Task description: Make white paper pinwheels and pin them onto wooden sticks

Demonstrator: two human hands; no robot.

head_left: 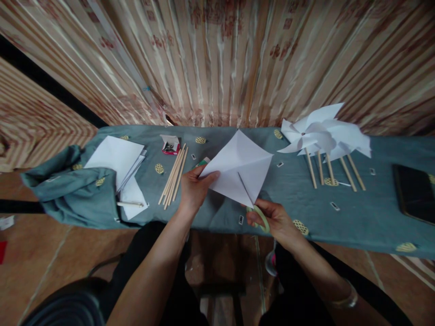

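Observation:
My left hand (199, 185) pinches the left corner of a white square sheet of paper (234, 158), thumb on top. Faint creases run across the sheet, which is held up over the table with one corner toward me. In my right hand (270, 217) is a pair of scissors (261, 218) with pale green handles. One blade lies over the paper, pointing from the near corner toward the middle; the other blade is hidden beneath. Left of my left hand lie several thin wooden sticks (175, 176) and a small open red-and-white box (170, 146) with small dark bits inside.
Finished paper pinwheels (312, 133) on wooden sticks lie at the right. Farther right is a dark phone-like device (414, 192). A stack of white paper (117, 156) lies at the left on the bunched green tablecloth (217, 213). A pleated curtain (224, 68) hangs behind the table.

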